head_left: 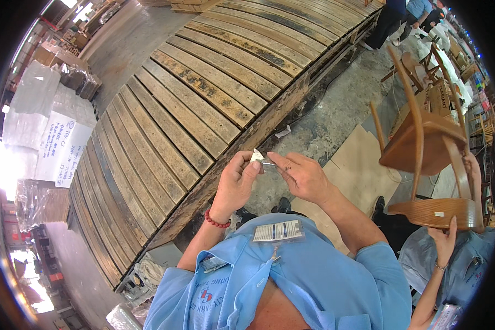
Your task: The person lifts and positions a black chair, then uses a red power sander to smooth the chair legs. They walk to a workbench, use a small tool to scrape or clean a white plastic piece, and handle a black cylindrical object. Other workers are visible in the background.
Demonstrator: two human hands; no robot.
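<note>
My left hand (pixel 237 180) pinches a small cream-white piece (pixel 257 156) between thumb and fingertips, in front of my chest. My right hand (pixel 305 177) is closed on a thin, shiny metal piece (pixel 267 162), whose tip meets or nearly meets the white piece. Its exact kind is too small to make out. Both hands are close together, above the front edge of a slatted wooden platform (pixel 203 104). A red bead bracelet (pixel 217 220) circles my left wrist.
At the right a co-worker's hand (pixel 444 242) holds a tilted brown wooden chair (pixel 432 148). Flat cardboard (pixel 363 159) covers the floor ahead of it. Wrapped stacks and a white carton (pixel 66 148) stand at the left. Other people (pixel 415 14) are at the far right.
</note>
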